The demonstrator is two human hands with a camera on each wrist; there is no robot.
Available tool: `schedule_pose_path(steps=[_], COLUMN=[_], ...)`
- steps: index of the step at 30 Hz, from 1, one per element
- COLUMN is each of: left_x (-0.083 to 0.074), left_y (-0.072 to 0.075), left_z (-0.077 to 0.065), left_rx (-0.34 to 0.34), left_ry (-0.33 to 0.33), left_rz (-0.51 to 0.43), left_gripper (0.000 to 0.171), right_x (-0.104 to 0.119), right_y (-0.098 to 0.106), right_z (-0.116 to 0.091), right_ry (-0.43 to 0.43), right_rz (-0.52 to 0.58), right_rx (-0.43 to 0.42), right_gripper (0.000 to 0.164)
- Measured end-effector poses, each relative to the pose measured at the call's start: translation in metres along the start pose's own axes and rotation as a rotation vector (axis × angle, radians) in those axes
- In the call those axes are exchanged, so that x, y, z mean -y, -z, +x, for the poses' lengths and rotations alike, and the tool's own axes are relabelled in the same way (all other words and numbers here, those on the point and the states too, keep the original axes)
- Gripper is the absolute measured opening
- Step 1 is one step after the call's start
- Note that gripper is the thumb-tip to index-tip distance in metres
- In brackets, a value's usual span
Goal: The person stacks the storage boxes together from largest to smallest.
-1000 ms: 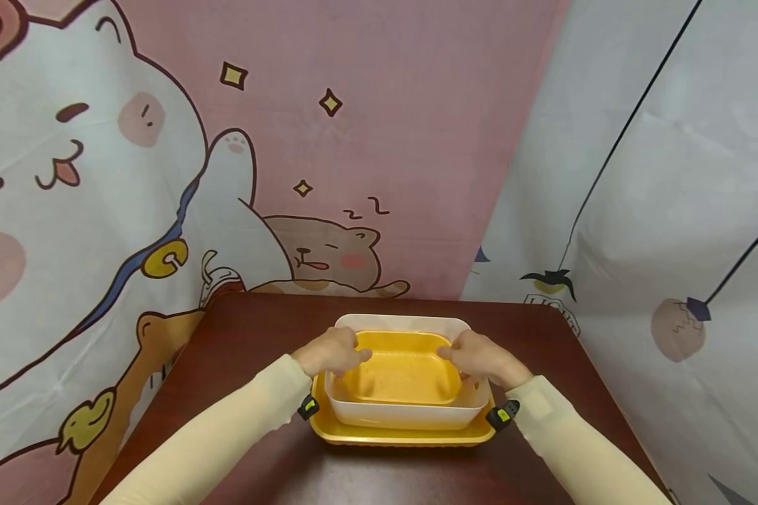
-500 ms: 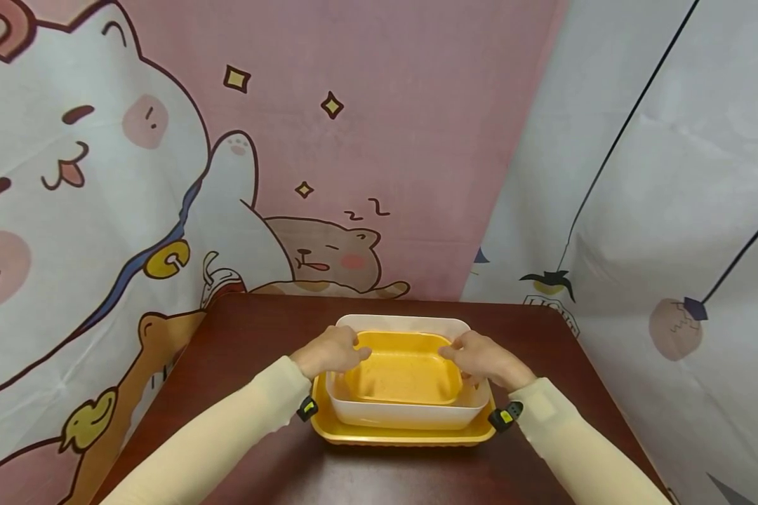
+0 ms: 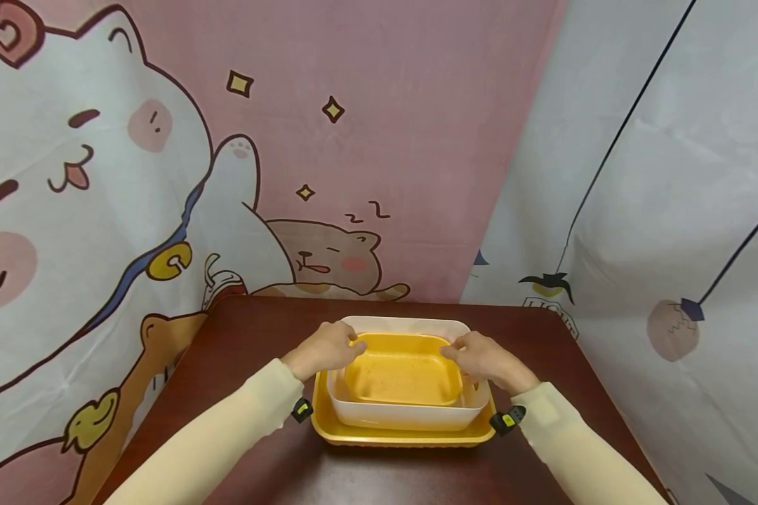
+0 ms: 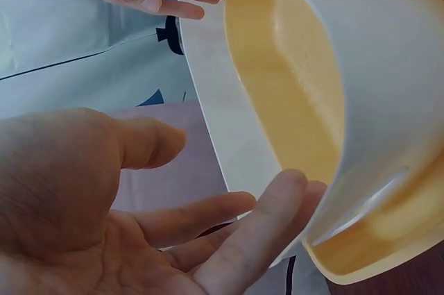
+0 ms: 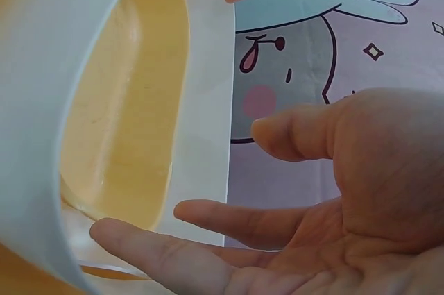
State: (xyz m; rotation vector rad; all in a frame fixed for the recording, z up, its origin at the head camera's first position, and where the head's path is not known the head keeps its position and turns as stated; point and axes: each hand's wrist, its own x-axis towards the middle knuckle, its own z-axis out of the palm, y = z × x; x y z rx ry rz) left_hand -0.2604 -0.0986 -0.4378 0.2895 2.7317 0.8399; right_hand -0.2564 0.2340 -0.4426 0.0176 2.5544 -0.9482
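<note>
Three rectangular trays sit nested on the table: a small yellow tray inside a deeper white tray, which stands in a large yellow tray. My left hand is at the left end of the white tray, thumb apart from loosely extended fingers. In the left wrist view its fingertips are right at the white rim. At the opposite end is my right hand; in the right wrist view its fingers extend over the white tray's edge, thumb apart. Neither hand grips a tray.
The trays rest on a dark reddish-brown table. Behind it hangs a pink and white cloth with cartoon cats, and pale cloth covers the right side. A black band is on the left wrist, another band on the right.
My left hand has drawn slightly left, away from the small yellow tray. The right hand has shifted very little, and the trays stay nested in place. The head view has tilted slightly.
</note>
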Motion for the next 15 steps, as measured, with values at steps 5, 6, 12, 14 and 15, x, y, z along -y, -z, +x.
schedule_pose_path(steps=[5, 6, 12, 14, 15], left_x=[0.004, 0.005, 0.016, 0.021, 0.023], left_y=[0.004, 0.004, 0.003, 0.003, 0.003], left_z=[-0.003, -0.004, -0.011, -0.013, -0.014], left_rx=[-0.044, -0.053, -0.139, -0.174, -0.190], left_ry=[-0.038, -0.044, -0.076, -0.078, -0.078], left_rz=[-0.031, -0.042, -0.087, -0.088, -0.090], left_gripper=[0.050, 0.049, 0.039, 0.037, 0.036], right_x=[-0.004, -0.005, -0.011, -0.013, -0.014], right_y=[-0.001, -0.002, -0.003, -0.004, -0.005], right_z=[-0.002, -0.003, -0.011, -0.013, -0.015], right_ry=[0.008, 0.010, 0.044, 0.058, 0.064], right_rz=[-0.004, 0.002, 0.051, 0.063, 0.069], right_rx=[-0.029, -0.033, -0.059, -0.076, -0.085], right_gripper=[0.055, 0.056, 0.056, 0.055, 0.055])
